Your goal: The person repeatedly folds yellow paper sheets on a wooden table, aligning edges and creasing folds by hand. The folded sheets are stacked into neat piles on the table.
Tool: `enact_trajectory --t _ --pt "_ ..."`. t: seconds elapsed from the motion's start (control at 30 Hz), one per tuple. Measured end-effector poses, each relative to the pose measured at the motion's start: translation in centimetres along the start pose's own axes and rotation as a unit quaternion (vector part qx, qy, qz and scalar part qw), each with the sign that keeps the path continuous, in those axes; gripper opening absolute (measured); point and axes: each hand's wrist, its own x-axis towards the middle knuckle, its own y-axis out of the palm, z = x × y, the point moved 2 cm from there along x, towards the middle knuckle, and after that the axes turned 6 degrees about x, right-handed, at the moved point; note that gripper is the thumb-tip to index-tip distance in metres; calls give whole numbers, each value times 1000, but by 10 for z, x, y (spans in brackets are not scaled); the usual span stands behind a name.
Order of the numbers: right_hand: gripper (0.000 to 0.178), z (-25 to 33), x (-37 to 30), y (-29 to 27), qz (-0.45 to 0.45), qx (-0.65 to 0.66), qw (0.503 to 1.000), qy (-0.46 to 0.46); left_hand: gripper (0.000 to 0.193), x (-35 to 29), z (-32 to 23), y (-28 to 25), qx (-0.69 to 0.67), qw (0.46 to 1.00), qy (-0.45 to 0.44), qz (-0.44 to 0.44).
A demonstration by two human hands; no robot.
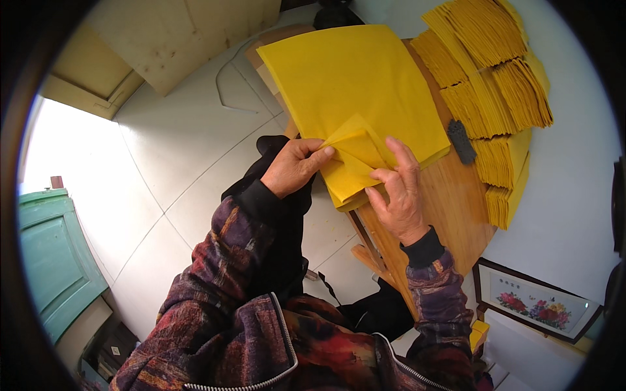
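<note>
A broad stack of flat yellow sheets [355,75], soft like cloth or felt, lies at the near-left part of the wooden table. At its near edge a yellow sheet [357,151] is folded over into angled, overlapping flaps. My left hand [292,167] pinches the left side of this fold between thumb and fingers. On the right, my right hand [403,202] is held over the fold with its thumb and fingers apart, the fingertips at or just above the yellow surface. Whether those fingertips press on it is hard to see.
Bundles of folded yellow pieces [492,85] are piled along the wall side of the wooden table [456,202]. A dark grey object [462,141] lies between them and the stack. A framed flower picture [535,301] stands lower right. A teal cabinet door [59,251] is at left, above pale floor tiles [189,169].
</note>
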Motion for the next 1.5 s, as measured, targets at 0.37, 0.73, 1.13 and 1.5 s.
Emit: enact_trajectory --t 0.37,0.73,1.13,1.5 --pt "16 -22 -15 -9 -23 -41 999 26 31 -1 0 -2 33 999 -1 -9" --pt "29 -199 -54 -48 -134 -280 879 363 32 0 -9 -1 3 1000 -11 10" --pt "16 -139 -30 -65 -161 -141 938 274 34 1 2 1 -13 1000 -8 -8" --pt "23 6 -9 7 68 -28 997 -3 34 1 2 2 -45 999 -24 -2"
